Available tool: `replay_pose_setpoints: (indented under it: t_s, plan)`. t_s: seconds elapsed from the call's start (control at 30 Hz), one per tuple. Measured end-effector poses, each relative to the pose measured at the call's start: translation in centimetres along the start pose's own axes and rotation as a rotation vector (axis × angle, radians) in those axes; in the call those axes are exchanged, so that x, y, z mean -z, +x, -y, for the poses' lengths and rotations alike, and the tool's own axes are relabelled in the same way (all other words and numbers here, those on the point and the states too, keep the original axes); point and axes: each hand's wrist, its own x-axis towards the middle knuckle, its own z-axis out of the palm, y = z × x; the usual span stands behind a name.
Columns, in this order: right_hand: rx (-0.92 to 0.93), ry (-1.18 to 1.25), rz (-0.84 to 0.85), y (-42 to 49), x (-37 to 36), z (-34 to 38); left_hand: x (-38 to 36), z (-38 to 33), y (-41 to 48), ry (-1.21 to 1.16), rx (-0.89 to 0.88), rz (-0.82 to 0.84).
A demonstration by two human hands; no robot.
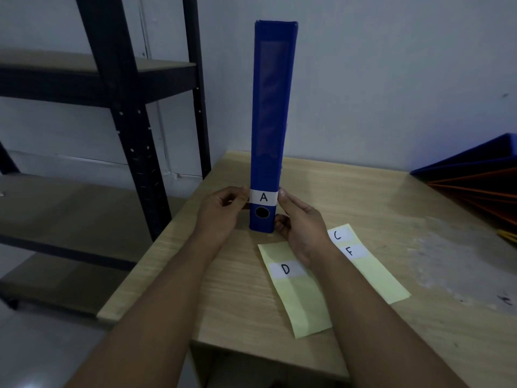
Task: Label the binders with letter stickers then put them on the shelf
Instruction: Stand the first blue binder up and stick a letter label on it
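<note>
A blue binder point(272, 116) stands upright on the wooden table point(363, 197), spine toward me. A white sticker with the letter A point(263, 197) wraps the spine just above a round finger hole. My left hand point(221, 211) has its fingers curled at the sticker's left end on the binder's side. My right hand point(299, 222) has its fingertips at the sticker's right end and its thumb on the binder's lower right edge. Two yellow backing sheets lie in front: one with a D sticker point(285, 269), one with C and F stickers point(344, 243).
A black metal shelf unit point(134, 79) with brown boards stands to the left of the table. Several blue and orange binders point(475, 177) lie stacked at the table's right edge. A scuffed whitish patch marks the table at right.
</note>
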Motion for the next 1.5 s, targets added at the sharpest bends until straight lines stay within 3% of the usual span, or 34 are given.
replay_pose_setpoints:
  t_s: [0.37,0.57,1.07,1.17,1.5]
  plan:
    - [-0.013,-0.02,-0.002,-0.3,0.0,0.3,0.1,-0.2,0.0,-0.002,0.076,-0.006]
    - [0.002,-0.033,-0.01,-0.3,-0.1,0.1,0.3,0.0,-0.1,-0.013,-0.014,0.036]
    - [0.013,-0.041,-0.037,-0.3,-0.1,0.0,0.8,0.2,-0.3,0.042,-0.026,0.086]
    - [0.017,-0.035,-0.04,-0.2,-0.2,-0.1,0.4,-0.1,-0.1,-0.036,0.058,0.042]
    - [0.059,-0.108,0.051,-0.3,0.2,-0.4,0.2,0.4,0.0,0.001,-0.019,-0.023]
